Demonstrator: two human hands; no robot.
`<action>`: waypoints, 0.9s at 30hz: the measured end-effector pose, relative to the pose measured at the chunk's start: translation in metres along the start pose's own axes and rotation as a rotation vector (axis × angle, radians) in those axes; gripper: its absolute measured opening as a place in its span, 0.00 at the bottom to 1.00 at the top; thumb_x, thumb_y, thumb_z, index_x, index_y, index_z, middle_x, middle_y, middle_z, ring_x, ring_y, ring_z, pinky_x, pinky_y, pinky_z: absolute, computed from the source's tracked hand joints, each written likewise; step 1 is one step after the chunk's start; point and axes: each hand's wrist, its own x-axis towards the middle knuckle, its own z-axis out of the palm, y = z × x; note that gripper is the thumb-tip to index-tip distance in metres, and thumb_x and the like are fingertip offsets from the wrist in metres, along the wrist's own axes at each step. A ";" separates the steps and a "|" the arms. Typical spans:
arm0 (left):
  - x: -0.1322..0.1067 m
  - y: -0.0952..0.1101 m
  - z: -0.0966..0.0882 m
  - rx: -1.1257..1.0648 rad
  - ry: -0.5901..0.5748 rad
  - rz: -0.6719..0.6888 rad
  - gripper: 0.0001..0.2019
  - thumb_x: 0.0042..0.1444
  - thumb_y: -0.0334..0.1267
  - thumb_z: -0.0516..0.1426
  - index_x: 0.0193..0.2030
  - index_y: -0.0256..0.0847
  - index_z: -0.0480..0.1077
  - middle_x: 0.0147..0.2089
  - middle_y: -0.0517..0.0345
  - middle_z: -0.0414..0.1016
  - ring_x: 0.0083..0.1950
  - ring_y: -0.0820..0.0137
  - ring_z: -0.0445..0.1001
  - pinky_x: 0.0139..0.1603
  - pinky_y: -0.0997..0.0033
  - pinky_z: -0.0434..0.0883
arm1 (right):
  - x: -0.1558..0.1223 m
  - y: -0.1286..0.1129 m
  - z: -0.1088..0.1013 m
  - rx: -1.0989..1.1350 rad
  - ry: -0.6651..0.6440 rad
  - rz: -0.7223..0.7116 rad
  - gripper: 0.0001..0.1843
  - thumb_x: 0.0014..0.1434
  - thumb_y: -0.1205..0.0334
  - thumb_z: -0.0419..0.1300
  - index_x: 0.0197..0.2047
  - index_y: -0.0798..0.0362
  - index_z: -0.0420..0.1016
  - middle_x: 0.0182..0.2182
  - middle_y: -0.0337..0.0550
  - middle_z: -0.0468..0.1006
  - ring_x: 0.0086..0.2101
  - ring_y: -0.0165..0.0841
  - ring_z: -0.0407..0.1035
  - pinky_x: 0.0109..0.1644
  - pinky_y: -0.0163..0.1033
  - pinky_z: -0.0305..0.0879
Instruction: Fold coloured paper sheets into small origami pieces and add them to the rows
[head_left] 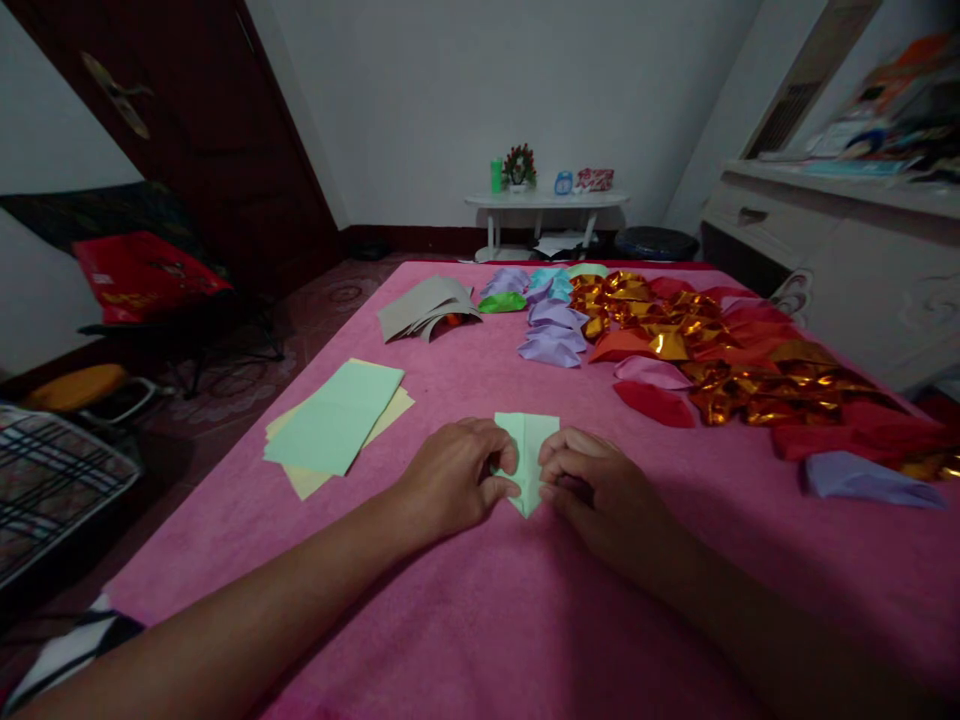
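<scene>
A light green paper (529, 452), folded to a point at its near end, lies on the pink cloth (480, 600) in front of me. My left hand (453, 473) pinches its left edge with curled fingers. My right hand (592, 490) presses and pinches its right edge, fingers closed. Both hands rest on the cloth on either side of the fold line.
A stack of flat green and yellow sheets (337, 420) lies to the left. Grey sheets (426, 306) sit farther back. Folded purple, red and gold foil pieces (712, 350) spread across the right side. A small white table (546, 205) stands by the far wall.
</scene>
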 end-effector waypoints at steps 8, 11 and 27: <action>-0.018 0.012 0.006 0.163 0.134 0.045 0.04 0.56 0.37 0.58 0.32 0.41 0.72 0.35 0.56 0.69 0.40 0.65 0.64 0.40 0.65 0.60 | -0.001 0.000 0.000 0.004 0.001 -0.004 0.08 0.54 0.72 0.57 0.26 0.54 0.67 0.31 0.38 0.69 0.34 0.31 0.63 0.39 0.39 0.55; -0.021 0.012 0.007 0.161 0.152 0.044 0.05 0.55 0.41 0.59 0.33 0.43 0.73 0.37 0.56 0.69 0.41 0.65 0.64 0.40 0.64 0.60 | -0.002 0.000 0.000 0.007 0.005 0.000 0.08 0.54 0.72 0.57 0.26 0.54 0.67 0.31 0.38 0.69 0.34 0.31 0.63 0.39 0.39 0.55; -0.021 0.016 0.009 0.189 0.185 -0.022 0.06 0.52 0.43 0.62 0.31 0.43 0.74 0.37 0.57 0.71 0.41 0.64 0.64 0.40 0.63 0.59 | -0.001 0.002 -0.001 0.052 -0.013 -0.011 0.08 0.54 0.71 0.59 0.25 0.53 0.70 0.31 0.37 0.71 0.35 0.31 0.66 0.41 0.39 0.56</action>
